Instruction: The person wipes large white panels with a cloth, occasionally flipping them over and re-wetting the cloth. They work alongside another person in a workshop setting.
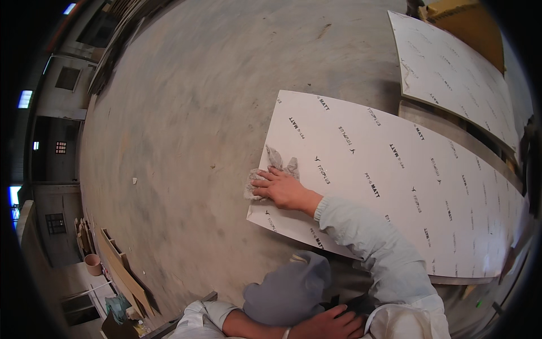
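Note:
My right hand presses down on a crumpled grey-white cloth near the left end of a large white panel. Folds of the cloth stick out beyond the fingers, and the palm hides the rest. Dark repeated print covers the panel's face. Low in the view, my left hand lies across the front of my body, close to my right sleeve. Its fingers are partly spread, and I see nothing in them. Beside it is a rounded grey fabric shape.
A second printed white panel lies at the upper right, with a brown sheet behind it. Concrete floor stretches to the left. At the lower left are leaning boards, a pinkish bucket and a green bag.

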Demonstrator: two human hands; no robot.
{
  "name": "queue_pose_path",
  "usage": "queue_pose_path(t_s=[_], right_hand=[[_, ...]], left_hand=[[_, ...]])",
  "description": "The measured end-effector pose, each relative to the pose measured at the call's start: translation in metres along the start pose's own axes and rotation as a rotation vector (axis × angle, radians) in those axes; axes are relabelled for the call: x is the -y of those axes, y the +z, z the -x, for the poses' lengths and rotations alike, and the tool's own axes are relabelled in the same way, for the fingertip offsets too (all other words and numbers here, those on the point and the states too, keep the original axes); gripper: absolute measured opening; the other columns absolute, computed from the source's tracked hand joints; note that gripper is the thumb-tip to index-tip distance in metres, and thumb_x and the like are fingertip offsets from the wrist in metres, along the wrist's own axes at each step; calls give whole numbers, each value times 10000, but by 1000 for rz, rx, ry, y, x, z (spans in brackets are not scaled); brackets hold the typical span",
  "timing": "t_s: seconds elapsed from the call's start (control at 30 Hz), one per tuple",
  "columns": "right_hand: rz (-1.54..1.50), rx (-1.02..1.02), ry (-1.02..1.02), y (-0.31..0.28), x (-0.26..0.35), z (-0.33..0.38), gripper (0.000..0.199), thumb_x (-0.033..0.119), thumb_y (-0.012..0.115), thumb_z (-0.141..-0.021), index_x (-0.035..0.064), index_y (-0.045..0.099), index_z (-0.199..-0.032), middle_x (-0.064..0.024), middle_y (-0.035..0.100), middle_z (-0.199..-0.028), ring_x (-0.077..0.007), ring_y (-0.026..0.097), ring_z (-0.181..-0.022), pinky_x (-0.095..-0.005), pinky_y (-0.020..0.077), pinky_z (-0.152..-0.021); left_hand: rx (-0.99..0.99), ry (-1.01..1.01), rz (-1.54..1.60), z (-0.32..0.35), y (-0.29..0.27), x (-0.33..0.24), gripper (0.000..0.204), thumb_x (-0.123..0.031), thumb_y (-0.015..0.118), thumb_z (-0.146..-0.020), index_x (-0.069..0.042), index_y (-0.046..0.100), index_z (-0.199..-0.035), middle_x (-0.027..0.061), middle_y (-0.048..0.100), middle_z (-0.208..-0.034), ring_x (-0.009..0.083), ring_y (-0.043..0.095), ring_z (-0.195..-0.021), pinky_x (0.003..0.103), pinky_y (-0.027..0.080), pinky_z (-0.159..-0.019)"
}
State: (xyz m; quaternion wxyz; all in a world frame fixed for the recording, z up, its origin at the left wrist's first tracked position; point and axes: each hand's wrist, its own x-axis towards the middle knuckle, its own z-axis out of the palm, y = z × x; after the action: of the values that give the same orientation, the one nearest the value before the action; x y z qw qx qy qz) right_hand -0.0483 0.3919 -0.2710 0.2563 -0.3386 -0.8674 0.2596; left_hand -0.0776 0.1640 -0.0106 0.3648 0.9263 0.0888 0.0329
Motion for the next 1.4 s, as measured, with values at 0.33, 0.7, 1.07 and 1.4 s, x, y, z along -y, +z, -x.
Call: queue_pose_path(t_s=[0.33,0.7,1.07,1.4], right_hand=[[178,-377,355,-48,-55,-21,452,30,521,-885,125,687,-1295,-64,563,-1509,-328,399,-1485,-537,234,-1259],[-64,89,372,-92,42,189,531,-48,573,-818,173,676,-1290,3,507,-1571,-296,332,-1535,-551,247,-1247],[231,-325,515,-23,36,109,470,-1,595,-817,139,679,-1258,-17,503,-1568,-333,367,-1504,-581,247,-1241],[-145,328,-95,5,86,130,398,62,691,-772,174,740,-1150,72,579,-1494,-256,326,-1540,-519,225,-1290]], left_hand=[[-138,-21,99,-7,-2,-10,195,-282,569,-912,-112,658,-949,48,580,-906,214,558,-870,384,417,-881],[-203,-3,169,-1,1,-20,222,-297,566,-898,-121,665,-992,29,629,-937,189,599,-861,381,421,-790],[-166,-20,182,0,7,-35,222,-307,558,-907,-118,663,-956,45,646,-949,215,599,-871,392,424,-786],[-48,72,228,-4,3,-36,268,-301,554,-911,-100,685,-1032,88,679,-1019,240,628,-960,417,454,-883]])
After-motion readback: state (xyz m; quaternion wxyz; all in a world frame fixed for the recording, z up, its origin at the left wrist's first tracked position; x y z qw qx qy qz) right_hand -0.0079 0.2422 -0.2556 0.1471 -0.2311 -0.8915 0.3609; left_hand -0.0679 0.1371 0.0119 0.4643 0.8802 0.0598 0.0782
